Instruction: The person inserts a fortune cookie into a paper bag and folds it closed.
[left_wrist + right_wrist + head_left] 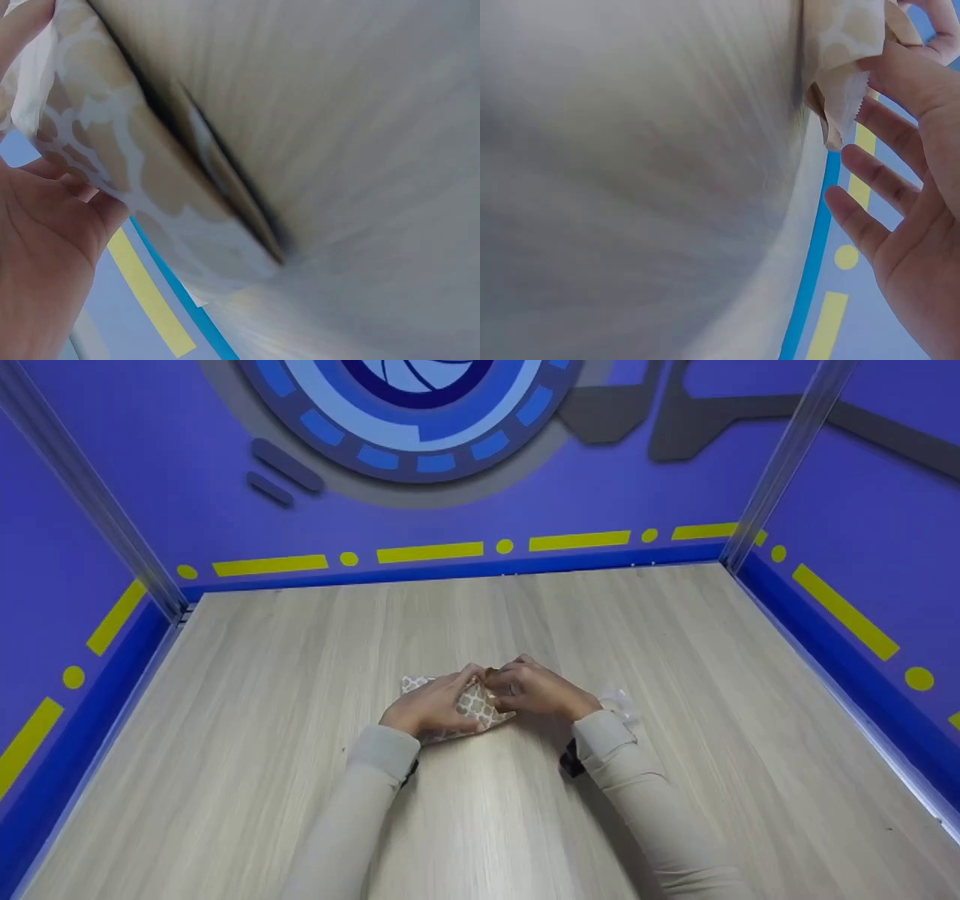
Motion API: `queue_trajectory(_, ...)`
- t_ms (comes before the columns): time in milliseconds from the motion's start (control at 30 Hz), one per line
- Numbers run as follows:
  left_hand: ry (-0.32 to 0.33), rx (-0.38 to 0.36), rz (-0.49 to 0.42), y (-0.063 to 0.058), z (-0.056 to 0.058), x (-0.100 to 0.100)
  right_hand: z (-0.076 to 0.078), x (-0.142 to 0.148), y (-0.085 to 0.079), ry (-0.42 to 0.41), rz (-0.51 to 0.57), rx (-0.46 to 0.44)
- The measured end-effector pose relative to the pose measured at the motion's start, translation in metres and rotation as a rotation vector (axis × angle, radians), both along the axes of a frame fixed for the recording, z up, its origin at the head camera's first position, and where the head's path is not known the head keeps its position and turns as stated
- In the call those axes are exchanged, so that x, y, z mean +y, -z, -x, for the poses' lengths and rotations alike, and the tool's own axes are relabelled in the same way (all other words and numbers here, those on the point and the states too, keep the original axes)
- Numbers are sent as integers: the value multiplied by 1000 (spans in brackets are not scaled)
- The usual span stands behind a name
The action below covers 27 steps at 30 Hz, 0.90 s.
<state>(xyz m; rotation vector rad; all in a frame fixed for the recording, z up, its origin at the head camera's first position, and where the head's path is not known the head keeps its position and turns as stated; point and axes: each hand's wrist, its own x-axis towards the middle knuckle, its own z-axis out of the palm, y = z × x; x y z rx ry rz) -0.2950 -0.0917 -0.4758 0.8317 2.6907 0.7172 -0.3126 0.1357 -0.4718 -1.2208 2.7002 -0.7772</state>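
Observation:
A tan paper packet [476,705] with a white lattice print, seemingly a paper bag, lies near the middle of the table. My left hand [431,706] grips it from the left, thumb at the near edge and fingers over the far side. At its right end, my right hand [544,690] pinches the paper between thumb and forefinger. In the right wrist view, the other fingers [881,180] of that hand are spread apart, beside a serrated paper edge [860,101]. The left wrist view shows the packet's folded side [150,157] bulging, with a narrow flap beneath it.
A small clear plastic item [621,703] lies just beyond my right wrist, partly hidden by it. Blue-purple panels [420,525] with yellow marks stand along the back and both sides of the wooden table [300,660].

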Motion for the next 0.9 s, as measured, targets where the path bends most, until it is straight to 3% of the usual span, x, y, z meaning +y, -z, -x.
queue_trajectory(167,-12,-1,2,0,0,0,-1,1,1,-2,15,-26)
queue_trajectory(333,-13,8,3,1,0,0,0,4,1,31,64,-115)
queue_trajectory(467,-17,14,-1,1,-1,0,0,7,0,93,163,-154)
queue_trajectory(633,-20,16,-3,1,-1,0,0,11,-1,238,223,-157)
queue_trajectory(767,-20,6,-5,1,-1,0,-1,13,0,323,274,-275)
queue_trajectory(900,-11,11,-2,0,-1,0,-2,13,2,333,342,-402)
